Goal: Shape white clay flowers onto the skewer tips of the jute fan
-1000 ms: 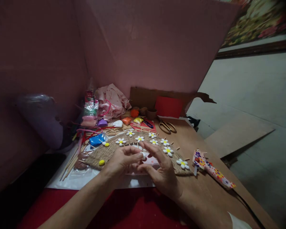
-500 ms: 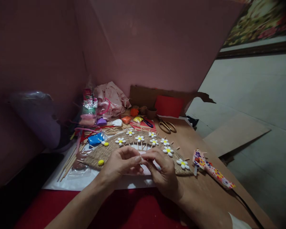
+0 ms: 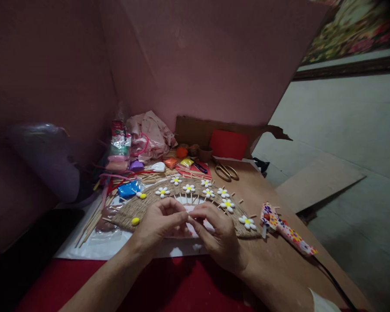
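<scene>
My left hand (image 3: 161,223) and my right hand (image 3: 219,232) meet at the fingertips, both pinched on a small piece of white clay (image 3: 189,216) that the fingers mostly hide. Just beyond them lies a half-ring wrapped in twine (image 3: 169,184), with stick ends poking out of its edges. White daisies with yellow centres, such as one flower (image 3: 227,205), dot its top and right side. On its left part sit a bare yellow oval (image 3: 135,221) and another yellow centre (image 3: 143,196) with white petals on one side.
Behind the half-ring are packets of coloured clay, including a blue packet (image 3: 129,189), loose sticks, and gold-handled scissors (image 3: 225,170). A flower-patterned glue gun (image 3: 287,229) lies to the right, its cord running toward the front. Small pots (image 3: 205,153) stand at the back.
My hands stay together at nearly the same place, fingertips shifting slightly around the white piece. The whole view has drifted a little; the half-ring and its flowers look the same.
</scene>
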Demonstrator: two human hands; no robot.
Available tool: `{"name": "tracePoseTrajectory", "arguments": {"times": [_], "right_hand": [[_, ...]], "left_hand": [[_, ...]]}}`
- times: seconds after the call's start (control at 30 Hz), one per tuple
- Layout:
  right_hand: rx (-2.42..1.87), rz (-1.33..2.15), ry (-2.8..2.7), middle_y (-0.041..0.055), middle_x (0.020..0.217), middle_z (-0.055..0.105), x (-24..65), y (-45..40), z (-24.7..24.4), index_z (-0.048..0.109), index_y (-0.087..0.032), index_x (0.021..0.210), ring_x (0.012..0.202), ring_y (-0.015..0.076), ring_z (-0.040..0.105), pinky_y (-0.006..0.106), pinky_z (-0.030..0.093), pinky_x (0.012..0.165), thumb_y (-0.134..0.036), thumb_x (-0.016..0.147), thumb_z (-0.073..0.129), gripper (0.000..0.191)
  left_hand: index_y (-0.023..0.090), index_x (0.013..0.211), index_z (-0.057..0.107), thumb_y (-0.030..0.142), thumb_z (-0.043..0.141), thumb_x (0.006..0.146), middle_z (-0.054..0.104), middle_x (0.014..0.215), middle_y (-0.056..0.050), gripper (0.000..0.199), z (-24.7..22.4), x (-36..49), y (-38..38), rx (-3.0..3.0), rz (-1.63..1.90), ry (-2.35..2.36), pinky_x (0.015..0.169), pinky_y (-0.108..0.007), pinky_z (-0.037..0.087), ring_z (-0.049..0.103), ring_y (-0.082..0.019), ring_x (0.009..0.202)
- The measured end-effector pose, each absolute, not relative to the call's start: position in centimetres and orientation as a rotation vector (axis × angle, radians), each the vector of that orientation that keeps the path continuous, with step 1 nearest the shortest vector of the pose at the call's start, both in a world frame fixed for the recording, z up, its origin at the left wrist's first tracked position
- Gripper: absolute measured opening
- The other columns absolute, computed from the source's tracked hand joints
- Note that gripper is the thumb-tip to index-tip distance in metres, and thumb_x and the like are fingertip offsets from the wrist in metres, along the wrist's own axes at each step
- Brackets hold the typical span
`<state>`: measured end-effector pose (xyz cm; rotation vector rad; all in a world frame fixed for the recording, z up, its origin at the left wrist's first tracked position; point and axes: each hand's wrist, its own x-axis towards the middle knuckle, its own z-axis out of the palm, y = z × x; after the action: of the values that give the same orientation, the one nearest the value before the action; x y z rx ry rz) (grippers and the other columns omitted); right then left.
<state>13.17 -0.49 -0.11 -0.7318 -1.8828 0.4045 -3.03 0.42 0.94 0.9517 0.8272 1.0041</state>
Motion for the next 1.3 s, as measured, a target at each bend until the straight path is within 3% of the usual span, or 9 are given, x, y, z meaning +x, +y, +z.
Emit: {"name": "tracePoseTrajectory", "arguments": {"times": [0.2, 0.47, 0.6, 0.8, 1.0, 1.3], "right_hand": [[-0.812, 0.473, -1.812, 0.0052, 0.079, 0.061, 13.31, -0.36, 0.03, 0.061, -0.013, 0.091, 0.070, 0.0146, 0.057, 0.027, 0.046, 0.064, -0.019, 0.083, 0.059, 0.010], [-0.823, 0.445, -1.835, 0.0054, 0.080, 0.061, 13.14, -0.30, -0.19, 0.062, -0.014, 0.087, 0.074, 0.0148, 0.057, 0.027, 0.045, 0.067, -0.016, 0.085, 0.056, 0.006], [-0.824, 0.442, -1.876, 0.0039, 0.077, 0.058, 13.23, -0.23, -0.32, 0.060, -0.015, 0.085, 0.071, 0.0139, 0.056, 0.026, 0.043, 0.063, -0.015, 0.084, 0.055, 0.005], [-0.778, 0.494, -1.912, 0.0050, 0.084, 0.061, 13.36, -0.11, -0.38, 0.059, -0.016, 0.092, 0.079, 0.0152, 0.057, 0.027, 0.045, 0.069, -0.015, 0.083, 0.057, 0.008], [-0.782, 0.487, -1.905, 0.0043, 0.076, 0.059, 13.34, -0.07, -0.28, 0.060, -0.015, 0.085, 0.072, 0.0150, 0.055, 0.027, 0.044, 0.065, -0.016, 0.084, 0.056, 0.004], [-0.789, 0.536, -1.950, 0.0020, 0.070, 0.054, 13.29, -0.33, -0.40, 0.059, -0.015, 0.078, 0.063, 0.0126, 0.050, 0.025, 0.040, 0.058, -0.016, 0.081, 0.057, 0.003]], "left_hand": [[0.016, 0.080, 0.060, 0.023, 0.077, 0.064, 0.066, 0.064, 0.000, 0.024, 1.45, -2.89, 0.07, 0.855, 1.056, 0.804, 0.062, -0.038, 0.056, 0.061, -0.013, 0.053], [0.015, 0.079, 0.063, 0.026, 0.077, 0.064, 0.068, 0.069, -0.002, 0.023, 0.96, -2.93, 0.39, 0.943, 1.051, 0.776, 0.059, -0.028, 0.053, 0.065, -0.014, 0.058], [0.014, 0.074, 0.062, 0.027, 0.075, 0.067, 0.067, 0.062, -0.001, 0.019, 0.89, -2.89, 0.45, 0.999, 1.020, 0.816, 0.053, -0.022, 0.048, 0.063, -0.012, 0.053], [0.014, 0.067, 0.060, 0.025, 0.077, 0.063, 0.062, 0.055, 0.002, 0.021, 1.17, -3.00, 0.23, 0.916, 1.027, 0.824, 0.055, -0.026, 0.050, 0.059, -0.010, 0.048], [0.015, 0.068, 0.059, 0.028, 0.074, 0.067, 0.063, 0.056, 0.000, 0.019, 0.85, -3.10, 0.24, 0.982, 0.999, 0.807, 0.054, -0.024, 0.046, 0.062, -0.013, 0.052], [0.014, 0.064, 0.058, 0.020, 0.075, 0.060, 0.060, 0.053, 0.003, 0.018, 1.06, -3.00, 0.20, 0.964, 1.011, 0.864, 0.047, -0.019, 0.039, 0.052, -0.007, 0.045]]}}
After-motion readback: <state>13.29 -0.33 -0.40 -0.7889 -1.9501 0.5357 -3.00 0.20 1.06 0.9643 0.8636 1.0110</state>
